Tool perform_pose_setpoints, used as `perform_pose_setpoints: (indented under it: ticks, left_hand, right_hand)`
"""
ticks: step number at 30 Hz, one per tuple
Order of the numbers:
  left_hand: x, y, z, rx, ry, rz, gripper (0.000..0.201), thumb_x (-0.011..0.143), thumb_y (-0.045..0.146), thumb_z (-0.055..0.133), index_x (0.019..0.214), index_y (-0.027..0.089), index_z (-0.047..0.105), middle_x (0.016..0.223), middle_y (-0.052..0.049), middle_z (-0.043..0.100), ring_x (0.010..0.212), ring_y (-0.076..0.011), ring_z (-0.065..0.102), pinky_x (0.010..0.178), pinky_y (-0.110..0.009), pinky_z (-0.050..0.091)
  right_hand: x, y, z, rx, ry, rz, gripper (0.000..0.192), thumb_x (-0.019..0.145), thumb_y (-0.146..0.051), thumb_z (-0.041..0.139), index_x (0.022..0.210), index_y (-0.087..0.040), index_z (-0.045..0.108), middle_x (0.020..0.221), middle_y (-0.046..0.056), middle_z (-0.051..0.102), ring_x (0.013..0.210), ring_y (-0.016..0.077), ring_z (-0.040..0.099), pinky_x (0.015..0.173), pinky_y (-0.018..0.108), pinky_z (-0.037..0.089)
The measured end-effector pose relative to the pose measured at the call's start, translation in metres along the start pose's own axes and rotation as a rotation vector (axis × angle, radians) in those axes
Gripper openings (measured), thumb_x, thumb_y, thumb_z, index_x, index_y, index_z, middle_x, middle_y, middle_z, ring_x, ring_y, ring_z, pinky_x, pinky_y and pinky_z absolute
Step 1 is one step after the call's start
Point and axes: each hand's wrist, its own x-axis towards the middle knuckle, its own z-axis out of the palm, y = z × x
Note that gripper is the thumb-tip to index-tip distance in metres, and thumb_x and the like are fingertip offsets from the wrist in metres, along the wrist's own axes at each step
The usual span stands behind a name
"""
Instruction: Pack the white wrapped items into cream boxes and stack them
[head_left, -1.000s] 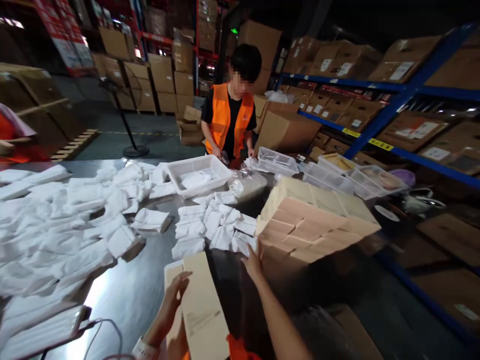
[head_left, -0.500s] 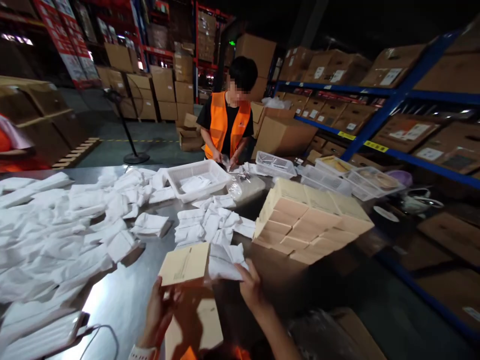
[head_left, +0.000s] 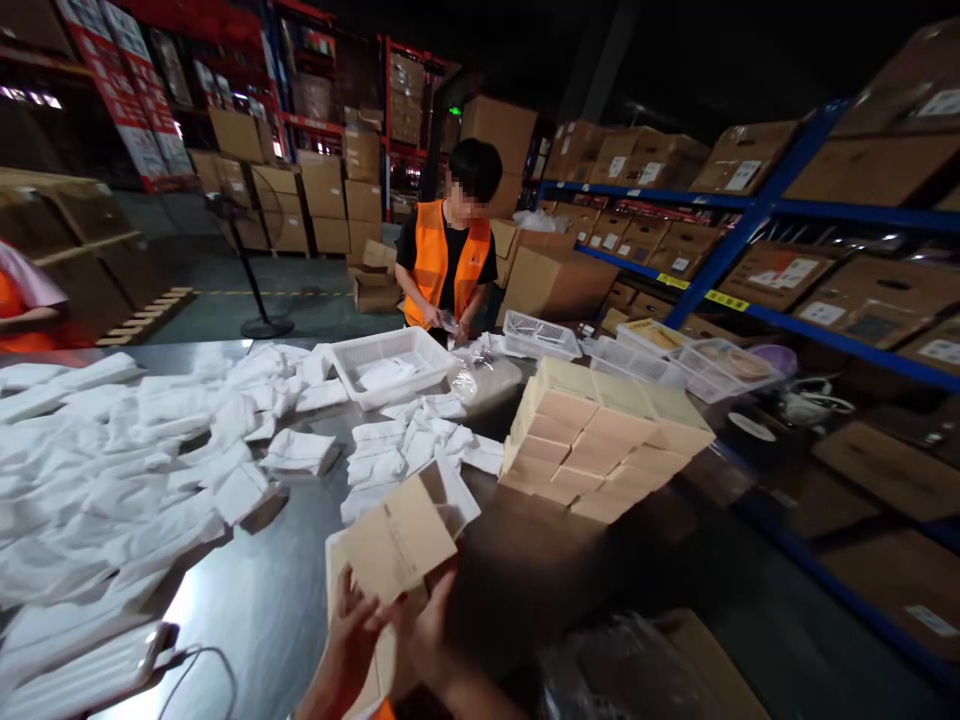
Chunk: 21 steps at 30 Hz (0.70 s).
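Observation:
A small tan cardboard box point(head_left: 397, 535) with faint print is tilted up in front of me, its upper right end standing open. My left hand point(head_left: 351, 622) closes on its lower left edge. Against the lower right edge is my right hand point(head_left: 429, 625), its fingers partly hidden and blurred. A whitish piece point(head_left: 459, 498) shows at the open end; whether it is a flap or a wrapped packet I cannot tell. Beneath my hands lies another tan carton point(head_left: 384, 660). Folded white packets point(head_left: 382, 455) lie just beyond the box.
A stack of tan boxes point(head_left: 600, 440) stands to the right. White packets point(head_left: 135, 460) spread over the metal table point(head_left: 247, 600) at left, with a power bank point(head_left: 97, 665) and cable. White baskets point(head_left: 390, 365) stand farther back, before a co-worker point(head_left: 446, 260) in an orange vest.
My right hand has moved left and down to the box, and the white packet it held no longer shows in its fingers. The box has turned and tilted, its open end now showing.

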Motion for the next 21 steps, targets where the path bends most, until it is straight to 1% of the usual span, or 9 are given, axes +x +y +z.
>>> perform_pose_setpoints:
  ticks: [1, 2, 3, 6, 8, 12, 17, 19, 21]
  left_hand:
    - [0.003, 0.0, -0.008, 0.116, 0.009, 0.09, 0.086, 0.042, 0.027, 0.095, 0.12, 0.036, 0.058, 0.123, -0.003, 0.068, 0.118, -0.0365, 0.064, 0.086, -0.047, 0.06]
    - [0.007, 0.002, -0.017, 0.25, 0.003, 0.198, 0.093, 0.04, 0.03, 0.096, 0.125, 0.038, 0.056, 0.135, -0.004, 0.062, 0.128, -0.0379, 0.057, 0.095, -0.05, 0.056]
    - [0.012, 0.003, -0.025, 0.399, -0.042, 0.306, 0.092, 0.045, 0.035, 0.095, 0.127, 0.037, 0.056, 0.145, -0.005, 0.055, 0.138, -0.0386, 0.047, 0.106, -0.052, 0.048]
    - [0.022, 0.004, -0.043, 0.728, -0.324, 0.468, 0.061, 0.069, 0.051, 0.081, 0.124, 0.032, 0.064, 0.16, -0.007, 0.039, 0.152, -0.0368, 0.021, 0.123, -0.055, 0.02]
    - [0.023, 0.001, -0.047, 0.746, -0.452, 0.506, 0.052, 0.077, 0.06, 0.071, 0.121, 0.032, 0.067, 0.16, -0.007, 0.039, 0.152, -0.0361, 0.021, 0.123, -0.056, 0.016]
    - [0.019, 0.0, -0.036, 0.662, -0.434, 0.495, 0.063, 0.077, 0.067, 0.066, 0.127, 0.029, 0.062, 0.159, -0.01, 0.041, 0.147, -0.0368, 0.033, 0.12, -0.055, 0.027]
    - [0.018, 0.014, -0.023, 0.723, -0.402, 0.366, 0.057, 0.073, 0.07, 0.066, 0.106, 0.023, 0.072, 0.144, -0.013, 0.057, 0.144, -0.037, 0.036, 0.121, -0.051, 0.024]
    - [0.02, 0.016, -0.022, 0.697, -0.339, 0.304, 0.056, 0.07, 0.065, 0.07, 0.108, 0.024, 0.069, 0.132, -0.011, 0.064, 0.138, -0.0357, 0.044, 0.117, -0.05, 0.032]
    - [0.023, 0.017, -0.022, 0.673, -0.304, 0.275, 0.059, 0.066, 0.06, 0.074, 0.112, 0.025, 0.064, 0.123, -0.009, 0.066, 0.128, -0.0345, 0.054, 0.107, -0.047, 0.044]
  right_hand:
    - [-0.001, 0.01, 0.002, 0.036, -0.022, -0.017, 0.048, 0.09, -0.036, 0.054, 0.117, 0.002, 0.062, 0.121, 0.026, 0.069, 0.109, 0.0238, 0.07, 0.074, 0.033, 0.062]
    - [0.0, 0.021, 0.001, 0.108, -0.051, -0.025, 0.051, 0.086, -0.034, 0.06, 0.12, 0.003, 0.061, 0.12, 0.026, 0.069, 0.109, 0.0267, 0.07, 0.085, 0.036, 0.059]
    - [0.0, 0.031, -0.001, 0.194, -0.096, -0.039, 0.053, 0.081, -0.033, 0.065, 0.123, -0.001, 0.062, 0.12, 0.025, 0.069, 0.109, 0.0309, 0.07, 0.086, 0.04, 0.06]
    - [-0.005, 0.054, -0.009, 0.378, -0.219, -0.085, 0.058, 0.076, -0.036, 0.071, 0.13, -0.021, 0.061, 0.118, 0.016, 0.073, 0.104, 0.0352, 0.072, 0.086, 0.045, 0.062]
    - [-0.011, 0.057, -0.011, 0.415, -0.251, -0.079, 0.057, 0.075, -0.046, 0.072, 0.129, -0.03, 0.061, 0.118, 0.01, 0.072, 0.103, 0.0339, 0.073, 0.089, 0.046, 0.061]
    - [-0.022, 0.045, -0.008, 0.53, -0.272, 0.065, 0.058, 0.075, -0.053, 0.072, 0.128, -0.031, 0.062, 0.128, 0.011, 0.065, 0.115, 0.0356, 0.065, 0.096, 0.049, 0.056]
    - [-0.03, 0.025, 0.004, 0.806, -0.282, 0.275, 0.038, 0.073, -0.053, 0.073, 0.101, -0.028, 0.074, 0.121, 0.011, 0.064, 0.116, 0.0367, 0.063, 0.099, 0.051, 0.052]
    - [-0.034, 0.017, 0.013, 0.824, -0.209, 0.353, 0.037, 0.08, -0.051, 0.065, 0.108, -0.026, 0.067, 0.119, 0.011, 0.062, 0.11, 0.0327, 0.065, 0.095, 0.049, 0.054]
    - [-0.036, 0.012, 0.024, 0.892, -0.064, 0.481, 0.04, 0.084, -0.04, 0.057, 0.122, -0.026, 0.053, 0.112, 0.01, 0.061, 0.105, 0.0286, 0.066, 0.091, 0.048, 0.055]
